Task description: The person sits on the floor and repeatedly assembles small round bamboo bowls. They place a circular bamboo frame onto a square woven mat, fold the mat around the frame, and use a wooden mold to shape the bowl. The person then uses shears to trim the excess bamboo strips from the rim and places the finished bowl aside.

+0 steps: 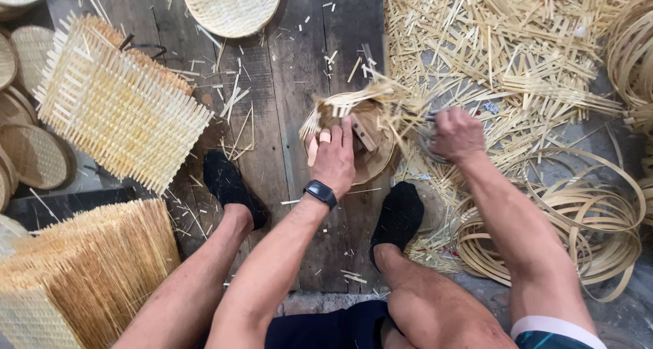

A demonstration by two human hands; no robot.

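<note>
The left hand [333, 157] presses flat, fingers spread, on a half-woven round basket [354, 141] on the plank floor [292, 77]. The right hand [457, 135] is fisted around a dark tool [425, 117] (mostly hidden) among loose bamboo strips [503, 56], coiled hoops [578, 233] beside.

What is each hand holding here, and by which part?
Left hand presses flat on the round woven bamboo piece, on its top face. Right hand is fisted around a dark tool handle; the tool's kind cannot be told.

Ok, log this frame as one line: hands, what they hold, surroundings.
left hand: pressing round woven tray | right hand: gripping a tool, kind unclear | strips: piled right | woven mats: left
</note>
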